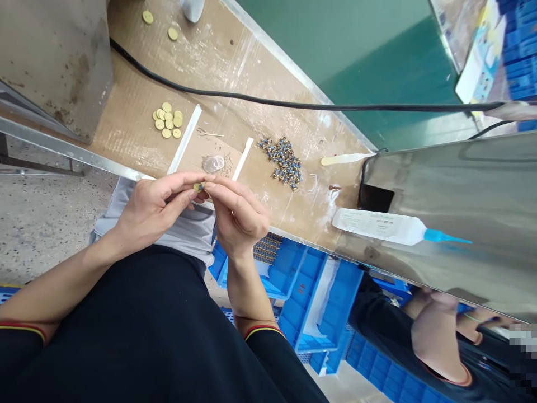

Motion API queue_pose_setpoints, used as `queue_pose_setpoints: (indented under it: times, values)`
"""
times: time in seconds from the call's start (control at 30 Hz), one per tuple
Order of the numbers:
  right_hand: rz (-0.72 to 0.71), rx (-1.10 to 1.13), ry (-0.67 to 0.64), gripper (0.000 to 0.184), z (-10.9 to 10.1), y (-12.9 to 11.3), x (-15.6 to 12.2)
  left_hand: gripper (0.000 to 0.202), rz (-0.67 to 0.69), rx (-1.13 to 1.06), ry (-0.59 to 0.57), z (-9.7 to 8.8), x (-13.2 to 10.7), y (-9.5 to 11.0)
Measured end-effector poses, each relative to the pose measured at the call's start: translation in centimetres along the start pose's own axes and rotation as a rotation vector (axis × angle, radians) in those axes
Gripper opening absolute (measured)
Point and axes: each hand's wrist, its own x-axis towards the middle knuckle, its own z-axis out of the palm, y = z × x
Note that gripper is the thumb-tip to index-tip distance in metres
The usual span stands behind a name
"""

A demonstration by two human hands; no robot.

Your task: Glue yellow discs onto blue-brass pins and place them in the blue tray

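Note:
My left hand (156, 206) is closed in a pinch on a small round yellow disc (197, 187) near the table's front edge. My right hand (240, 217) meets it there, thumb and fingertips pinched on a tiny bluish part (202, 186) against the disc. Fingers partly hide both pieces. Just beyond my fingertips lies a clear round piece (213, 163) with tiny pins scattered about it. More yellow discs (168, 119) form a group to the left. On the right is a heap of small blue-and-brass parts (282, 159).
A black cable (251, 101) crosses the table. To the right are a white bottle with a blue nozzle (380, 225) and a flat stick (346, 159). Blue bins (312, 291) stand below the edge. A metal housing (54, 56) flanks the left; another person's arm (438, 338) shows lower right.

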Motion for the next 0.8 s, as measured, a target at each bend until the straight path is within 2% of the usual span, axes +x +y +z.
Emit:
queue_pose_setpoints:
  times: [0.13, 0.3, 0.5, 0.67, 0.8]
  values:
    - [-0.031, 0.002, -0.036, 0.048, -0.4, 0.2, 0.2, 0.035, 0.025, 0.072, -0.022, 0.0, -0.2, -0.3]
    - [-0.066, -0.016, -0.058, 0.047, -0.5, 0.3, -0.2, 0.043, 0.087, 0.177, -0.002, -0.2, -0.5, -0.4]
    - [0.07, -0.062, -0.138, 0.047, -0.6, 0.3, -1.2, 0.044, 0.138, 0.296, -0.013, -0.5, -0.6, -0.2]
    - [-0.013, 0.016, -0.085, 0.047, -0.4, 0.4, -0.8, 0.042, 0.116, 0.287, -0.013, -0.4, -0.4, -0.1]
    - [-0.006, 0.011, -0.076, 0.042, -0.4, 0.2, -0.7, 0.044, 0.136, 0.291, -0.021, -0.3, -0.6, 0.1]
